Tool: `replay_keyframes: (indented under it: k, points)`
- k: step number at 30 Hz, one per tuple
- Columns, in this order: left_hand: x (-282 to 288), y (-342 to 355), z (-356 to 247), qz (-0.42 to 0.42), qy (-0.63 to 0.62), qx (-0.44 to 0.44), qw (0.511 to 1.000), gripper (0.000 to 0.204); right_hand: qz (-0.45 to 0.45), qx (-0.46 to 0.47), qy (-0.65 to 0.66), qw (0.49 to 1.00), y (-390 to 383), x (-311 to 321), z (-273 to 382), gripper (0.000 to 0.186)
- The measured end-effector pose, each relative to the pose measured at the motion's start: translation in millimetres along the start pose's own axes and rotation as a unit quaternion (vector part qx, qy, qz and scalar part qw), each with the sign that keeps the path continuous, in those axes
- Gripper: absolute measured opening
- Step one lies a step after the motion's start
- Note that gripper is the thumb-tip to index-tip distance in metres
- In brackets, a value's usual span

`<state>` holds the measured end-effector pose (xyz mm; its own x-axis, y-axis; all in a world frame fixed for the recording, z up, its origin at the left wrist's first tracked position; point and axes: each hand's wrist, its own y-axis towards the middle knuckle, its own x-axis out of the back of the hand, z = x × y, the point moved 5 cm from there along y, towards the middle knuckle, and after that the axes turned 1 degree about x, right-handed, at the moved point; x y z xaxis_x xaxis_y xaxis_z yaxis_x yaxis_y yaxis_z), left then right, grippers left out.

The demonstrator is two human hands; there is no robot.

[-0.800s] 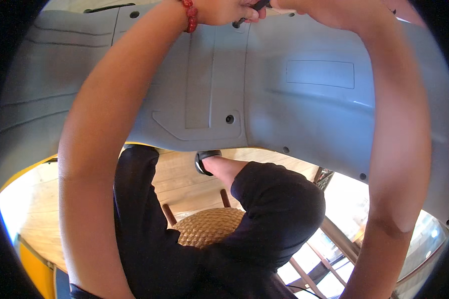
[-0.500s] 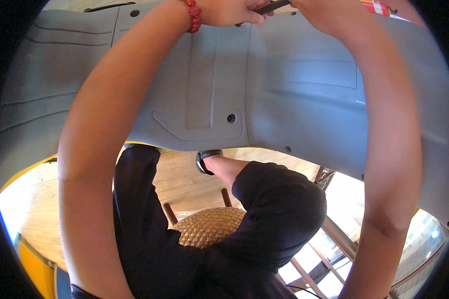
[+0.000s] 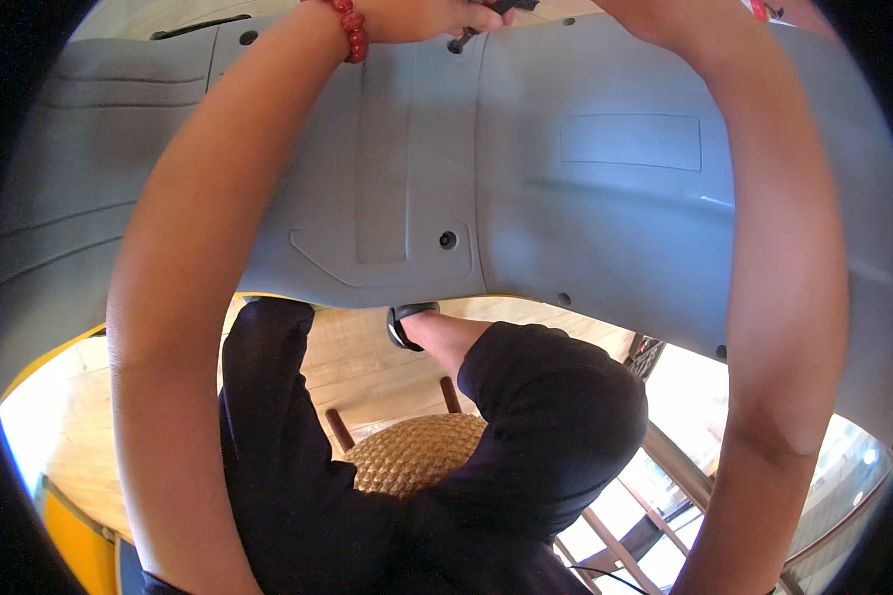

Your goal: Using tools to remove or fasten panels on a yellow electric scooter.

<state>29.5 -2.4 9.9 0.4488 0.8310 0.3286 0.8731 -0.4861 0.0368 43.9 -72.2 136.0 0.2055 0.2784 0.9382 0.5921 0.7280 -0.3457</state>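
Observation:
At the top edge, my left hand [image 3: 437, 18], with red beads at the wrist, has its fingers closed around a black tool [image 3: 461, 40]. The tool's tip is at a dark hole in the upper middle of a large grey molded panel [image 3: 615, 208] with a yellow edge. My right hand [image 3: 640, 18] is beside the tool's upper end, its fingers mostly cut off by the frame, so their grip cannot be made out. A second recessed hole [image 3: 447, 240] shows lower in the panel.
Below the panel are my black-clad legs [image 3: 556, 407], a woven stool [image 3: 417, 451] and a wooden floor [image 3: 347, 347]. A yellow object [image 3: 74, 531] is at the lower left, metal rails [image 3: 675, 466] at the lower right, and a small red object [image 3: 759, 10] at the top right.
My left hand and the tool have shifted slightly left, and my right hand has moved up and right. The panel appears slightly farther left in the view.

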Motion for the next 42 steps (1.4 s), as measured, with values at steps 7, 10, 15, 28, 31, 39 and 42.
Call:
replay_keyframes:
  k: [7, 10, 15, 28, 31, 39, 42]
  points:
    - [-1.2, 7.0, -4.0, 0.022, 0.035, -0.035, 0.999, 0.013, 0.057, -0.034, -0.032, 0.997, -6.4, 8.0, -1.7, 0.029]
    - [6.9, -11.2, 6.2, 0.029, 0.027, -0.006, 0.999, 0.013, 0.050, -0.052, -0.081, 0.994, 12.7, -12.6, 0.3, 0.029]
    - [-7.0, 5.8, 4.6, 0.021, 0.002, -0.013, 1.000, 0.014, 0.076, -0.031, -0.296, 0.952, 26.0, -42.1, -25.1, 0.030]
    - [-7.6, 10.5, 2.3, 0.058, -0.018, -0.037, 0.997, 0.014, 0.106, -0.111, -0.017, 0.988, -9.1, 17.8, 29.5, 0.029]
    - [-7.7, 3.8, -2.5, 0.064, 0.042, 0.017, 0.997, 0.013, 0.079, -0.184, -0.036, 0.979, -2.9, -2.4, 10.4, 0.029]
    - [-11.8, 9.1, 14.3, 0.042, -0.052, -0.020, 0.998, 0.013, 0.138, -0.039, -0.282, 0.949, 1.8, -34.5, -26.7, 0.030]
    - [-8.9, 7.5, 18.3, 0.055, -0.040, 0.003, 0.998, 0.013, -0.045, -0.106, 0.016, 0.993, -21.1, -0.9, 1.8, 0.031]
